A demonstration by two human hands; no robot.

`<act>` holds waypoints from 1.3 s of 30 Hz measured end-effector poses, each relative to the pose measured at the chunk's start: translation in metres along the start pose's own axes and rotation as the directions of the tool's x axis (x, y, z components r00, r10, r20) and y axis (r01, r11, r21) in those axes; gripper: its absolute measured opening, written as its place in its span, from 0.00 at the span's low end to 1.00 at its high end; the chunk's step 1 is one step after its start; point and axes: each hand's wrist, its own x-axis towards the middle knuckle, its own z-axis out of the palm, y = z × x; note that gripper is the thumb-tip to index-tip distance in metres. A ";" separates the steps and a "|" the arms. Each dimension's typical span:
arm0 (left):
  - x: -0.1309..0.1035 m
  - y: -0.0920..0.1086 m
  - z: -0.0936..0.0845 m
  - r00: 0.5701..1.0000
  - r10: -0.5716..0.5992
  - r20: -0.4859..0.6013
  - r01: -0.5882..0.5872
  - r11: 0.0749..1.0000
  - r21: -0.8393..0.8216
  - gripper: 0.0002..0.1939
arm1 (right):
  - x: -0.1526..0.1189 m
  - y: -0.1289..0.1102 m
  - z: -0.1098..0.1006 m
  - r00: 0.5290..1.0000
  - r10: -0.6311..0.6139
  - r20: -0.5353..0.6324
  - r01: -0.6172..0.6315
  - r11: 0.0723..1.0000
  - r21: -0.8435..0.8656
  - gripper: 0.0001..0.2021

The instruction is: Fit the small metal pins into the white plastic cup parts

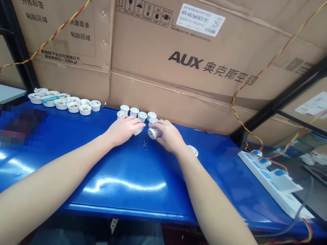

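My left hand (pixel 124 130) has its fingers closed on a small white cup (pixel 137 131) near the back middle of the blue table. My right hand (pixel 169 136) grips another white cup (pixel 152 133), tilted so that its round end faces me. Behind both hands stand several white lidded cups (pixel 134 112) in a loose cluster. A few small dark screw-like pieces (pixel 144 145) lie on the table between and just in front of the hands. Beside my right wrist, a white round piece (pixel 193 151) is partly hidden.
Several open white cups (pixel 73 107) with small parts stand at the back left, a teal item (pixel 51 98) across them. A white power strip (pixel 278 184) lies at the right of the blue table (pixel 127 191). Cardboard (pixel 169 86) walls the back; twisted wires hang before it.
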 end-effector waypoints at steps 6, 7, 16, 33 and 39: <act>0.008 0.002 0.003 0.982 0.179 0.056 -0.184 0.978 0.097 0.13 | 0.001 -0.004 -0.003 0.984 -0.119 0.131 0.135 0.984 -0.118 0.17; 0.008 0.001 0.001 0.983 0.179 0.045 -0.182 0.980 0.078 0.13 | 0.001 -0.004 -0.004 0.985 -0.110 0.133 0.127 0.983 -0.129 0.17; -0.006 -0.001 -0.007 0.905 -0.417 0.088 0.426 0.884 -0.195 0.20 | -0.001 0.003 0.010 0.953 0.292 0.074 -0.289 0.956 -0.052 0.23; -0.004 0.005 -0.013 0.831 -0.483 0.277 0.534 0.832 -0.151 0.15 | 0.007 -0.005 0.028 0.982 0.152 0.110 -0.185 0.886 0.425 0.18; -0.007 -0.002 -0.002 0.886 -0.377 0.268 0.447 0.847 -0.286 0.14 | 0.021 -0.005 0.040 0.986 0.116 0.116 -0.152 0.913 0.378 0.21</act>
